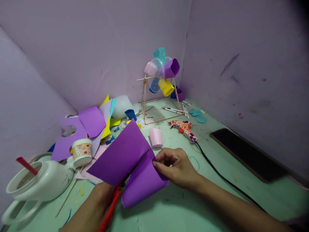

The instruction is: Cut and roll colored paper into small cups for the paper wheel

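Purple sheet [118, 154] at 7 o'clock in view, held up over pale green table [173, 214]; flat toward its 10 o'clock, curled over toward its 4 o'clock. Gripping red-handled scissors [110, 209] in left hand [103, 192], closed around handles; fingers mostly hidden, exact spread can't be told. Dark blade against sheet, between flat and curled parts, pointing between 1 and 2 o'clock. Pinching curled part's edge between thumb and forefinger of right hand [177, 166], hand nearly closed. Around sheet: stick frame [145, 103] bearing colored paper cups at 1 o'clock; pink cup [156, 138] and patterned glue gun [184, 128] at 2; dark phone-like slab [241, 151] at 3; white spouted vessel [53, 182] near 9; paper scraps [93, 120] at 10.
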`<state>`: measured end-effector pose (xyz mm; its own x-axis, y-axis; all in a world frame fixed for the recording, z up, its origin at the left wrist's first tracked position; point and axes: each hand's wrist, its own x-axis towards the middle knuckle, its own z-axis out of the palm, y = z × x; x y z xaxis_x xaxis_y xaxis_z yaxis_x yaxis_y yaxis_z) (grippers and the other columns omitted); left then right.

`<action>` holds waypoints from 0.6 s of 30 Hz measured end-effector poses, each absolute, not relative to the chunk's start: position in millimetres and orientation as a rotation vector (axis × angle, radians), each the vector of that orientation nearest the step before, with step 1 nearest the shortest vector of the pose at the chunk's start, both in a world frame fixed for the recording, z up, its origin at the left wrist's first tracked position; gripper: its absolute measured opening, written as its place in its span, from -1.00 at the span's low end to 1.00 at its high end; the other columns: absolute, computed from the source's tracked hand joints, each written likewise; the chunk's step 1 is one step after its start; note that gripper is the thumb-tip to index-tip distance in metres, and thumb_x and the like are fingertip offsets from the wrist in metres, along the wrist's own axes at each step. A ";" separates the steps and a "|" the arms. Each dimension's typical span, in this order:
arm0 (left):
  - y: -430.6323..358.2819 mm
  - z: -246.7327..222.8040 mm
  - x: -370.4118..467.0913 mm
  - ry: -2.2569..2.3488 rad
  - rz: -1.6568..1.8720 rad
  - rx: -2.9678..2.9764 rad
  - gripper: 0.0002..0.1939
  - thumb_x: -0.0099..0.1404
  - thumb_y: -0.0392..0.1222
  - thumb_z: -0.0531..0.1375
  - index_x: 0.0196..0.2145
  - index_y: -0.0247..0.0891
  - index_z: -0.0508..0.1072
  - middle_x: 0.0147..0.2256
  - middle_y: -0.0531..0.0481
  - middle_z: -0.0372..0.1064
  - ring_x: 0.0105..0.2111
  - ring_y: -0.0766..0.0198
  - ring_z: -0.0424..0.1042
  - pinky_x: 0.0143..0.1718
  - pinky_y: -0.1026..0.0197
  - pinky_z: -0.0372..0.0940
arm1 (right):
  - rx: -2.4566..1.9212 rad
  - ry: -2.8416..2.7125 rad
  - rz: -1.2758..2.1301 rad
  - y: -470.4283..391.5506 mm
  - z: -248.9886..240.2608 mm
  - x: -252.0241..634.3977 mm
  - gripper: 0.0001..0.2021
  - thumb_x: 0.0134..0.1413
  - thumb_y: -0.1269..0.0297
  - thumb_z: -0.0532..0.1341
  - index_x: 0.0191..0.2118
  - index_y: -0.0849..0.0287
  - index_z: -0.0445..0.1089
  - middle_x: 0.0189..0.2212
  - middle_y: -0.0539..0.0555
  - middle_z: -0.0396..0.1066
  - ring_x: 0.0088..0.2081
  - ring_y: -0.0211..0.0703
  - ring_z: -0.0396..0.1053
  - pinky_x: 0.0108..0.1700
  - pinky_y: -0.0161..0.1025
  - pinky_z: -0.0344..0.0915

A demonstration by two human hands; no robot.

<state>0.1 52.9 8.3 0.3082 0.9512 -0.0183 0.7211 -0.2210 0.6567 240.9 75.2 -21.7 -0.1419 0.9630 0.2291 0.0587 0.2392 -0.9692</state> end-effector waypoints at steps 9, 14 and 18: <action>54.2 19.8 13.9 1.220 0.442 1.989 -0.67 0.25 -0.01 0.05 -0.06 -0.06 0.39 -0.14 0.06 0.47 -0.17 0.12 0.42 -0.13 0.20 0.31 | -1.067 -1.432 1.199 78.7 -21.4 242.9 -0.88 -0.13 0.33 0.24 -0.56 0.24 0.35 -0.71 -0.06 0.24 -0.66 -0.40 0.14 -0.65 -0.44 0.08; 52.3 23.4 5.6 1.298 0.188 2.023 -0.56 0.29 0.00 -0.03 0.10 -0.05 0.25 0.07 -0.03 0.31 0.03 0.05 0.28 0.04 0.11 0.19 | -1.065 -1.417 1.371 80.2 -21.0 240.7 -0.90 -0.18 0.37 0.24 -0.58 0.24 0.33 -0.73 -0.09 0.21 -0.67 -0.42 0.12 -0.66 -0.45 0.06; 54.4 24.6 10.2 1.301 0.170 2.071 -0.59 0.29 -0.04 -0.03 0.07 -0.09 0.28 0.05 -0.05 0.32 0.01 0.06 0.29 0.05 0.11 0.17 | -1.076 -1.390 1.404 81.4 -23.6 240.5 -0.92 -0.20 0.39 0.25 -0.58 0.24 0.34 -0.74 -0.10 0.21 -0.68 -0.43 0.12 -0.67 -0.46 0.04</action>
<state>10.2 54.4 24.6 0.4929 0.8381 -0.2339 0.7499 -0.2728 0.6027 240.5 81.4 -23.6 -0.2558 0.9667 -0.0049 -0.0045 -0.0062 -1.0000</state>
